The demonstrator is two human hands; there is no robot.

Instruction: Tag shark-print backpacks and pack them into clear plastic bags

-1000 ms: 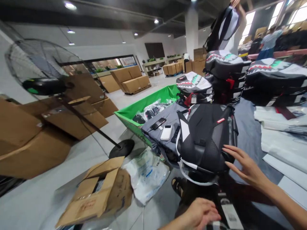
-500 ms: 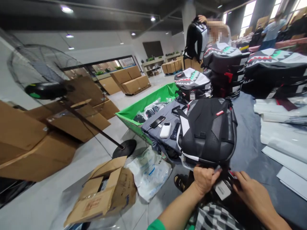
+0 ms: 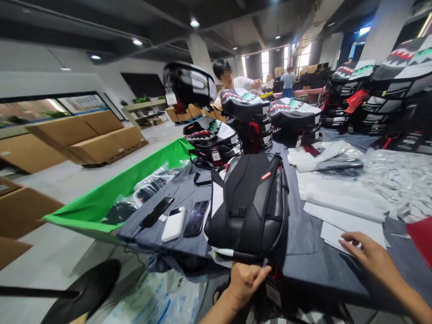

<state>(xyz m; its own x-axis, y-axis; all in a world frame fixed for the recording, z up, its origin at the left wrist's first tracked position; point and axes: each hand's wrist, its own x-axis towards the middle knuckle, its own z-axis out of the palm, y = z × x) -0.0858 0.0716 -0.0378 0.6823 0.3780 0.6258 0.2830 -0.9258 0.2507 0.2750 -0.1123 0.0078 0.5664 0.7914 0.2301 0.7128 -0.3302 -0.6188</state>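
Observation:
A black backpack (image 3: 248, 204) lies flat, straps up, on the grey-covered table (image 3: 310, 252) in front of me. My left hand (image 3: 245, 281) is closed on the backpack's near bottom edge. My right hand (image 3: 369, 256) rests with fingers spread on the table, fingertips touching a white sheet (image 3: 340, 234) to the right of the backpack; it holds nothing.
Two phones (image 3: 195, 218) and a white power bank (image 3: 173, 224) lie left of the backpack. A green bin (image 3: 111, 193) holds bagged items. Shark-print backpacks (image 3: 249, 119) are stacked behind. White bags (image 3: 337, 198) cover the table's right. A person at the back lifts a backpack (image 3: 189, 85).
The view swung right and dropped. My right hand left the backpack's bottom and tag and moved right onto the white sheet. My left hand kept its grip on the backpack's edge.

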